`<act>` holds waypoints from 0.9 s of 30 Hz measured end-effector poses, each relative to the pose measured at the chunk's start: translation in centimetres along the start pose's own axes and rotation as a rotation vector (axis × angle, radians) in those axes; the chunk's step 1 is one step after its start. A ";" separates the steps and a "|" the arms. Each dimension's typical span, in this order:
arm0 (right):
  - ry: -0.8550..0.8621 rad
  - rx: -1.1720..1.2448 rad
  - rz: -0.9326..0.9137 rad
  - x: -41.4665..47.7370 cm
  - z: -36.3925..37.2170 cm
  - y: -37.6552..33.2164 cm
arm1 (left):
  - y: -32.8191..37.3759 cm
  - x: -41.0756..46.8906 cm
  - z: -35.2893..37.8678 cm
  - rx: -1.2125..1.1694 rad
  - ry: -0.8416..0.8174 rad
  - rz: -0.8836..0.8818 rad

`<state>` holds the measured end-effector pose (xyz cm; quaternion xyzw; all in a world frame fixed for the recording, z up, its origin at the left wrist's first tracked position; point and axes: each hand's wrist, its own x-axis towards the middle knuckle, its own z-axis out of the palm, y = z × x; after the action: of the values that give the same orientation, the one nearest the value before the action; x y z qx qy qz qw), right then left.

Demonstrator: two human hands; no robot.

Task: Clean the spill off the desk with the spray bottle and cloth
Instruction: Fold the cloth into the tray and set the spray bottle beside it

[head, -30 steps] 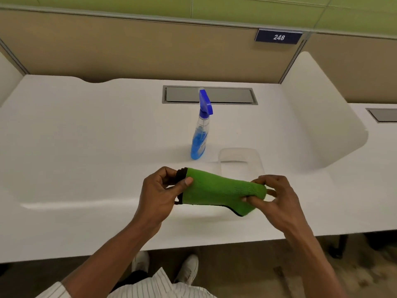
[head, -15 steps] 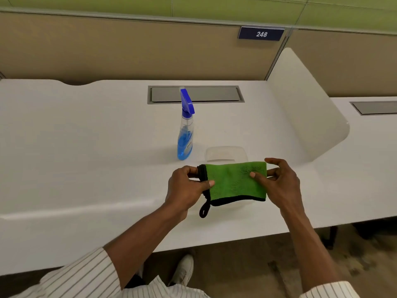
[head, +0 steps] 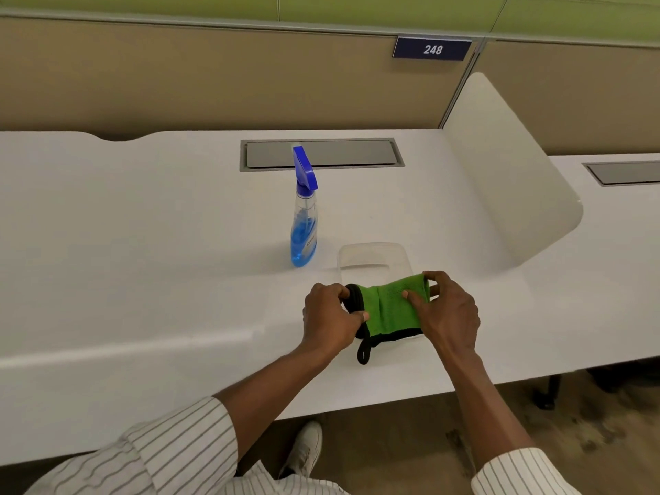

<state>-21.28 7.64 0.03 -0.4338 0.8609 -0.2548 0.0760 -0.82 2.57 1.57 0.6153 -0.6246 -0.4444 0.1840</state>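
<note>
A green cloth point(head: 391, 309) with a black edge and a black loop is folded small between my two hands, just above the white desk point(head: 160, 251). My left hand point(head: 330, 317) pinches its left, black-edged end. My right hand point(head: 450, 312) grips its right end, thumb on top. A clear spray bottle point(head: 303, 223) with blue liquid and a blue trigger head stands upright behind and to the left of my hands, untouched. No spill shows clearly on the desk.
A clear shallow plastic container point(head: 373, 257) lies right behind the cloth. A grey cable flap point(head: 321, 154) is set in the desk's back. A white curved divider point(head: 507, 180) bounds the right side. The desk's front edge runs just below my wrists.
My hands have drawn closer together, folding the cloth from a long strip into a shorter, thicker pad. The view has shifted slightly; the bottle stays put.
</note>
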 end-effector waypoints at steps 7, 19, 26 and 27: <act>0.059 -0.070 0.004 -0.8 1.5 -0.2 | -0.5 0.9 1.4 0.129 0.027 0.024; 0.186 -0.187 -0.204 -2.6 3.1 0.2 | -2.0 0.7 2.4 0.194 0.012 0.084; 0.232 -0.098 -0.235 -3.3 3.2 1.2 | -2.5 1.0 2.4 0.142 0.028 0.092; 0.240 -0.136 -0.251 -3.2 3.4 1.2 | -2.5 1.1 2.4 0.135 0.028 0.092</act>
<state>-18.90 9.49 -3.78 -0.5086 0.8180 -0.2534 -0.0889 -1.34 2.75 -1.99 0.6031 -0.6782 -0.3836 0.1708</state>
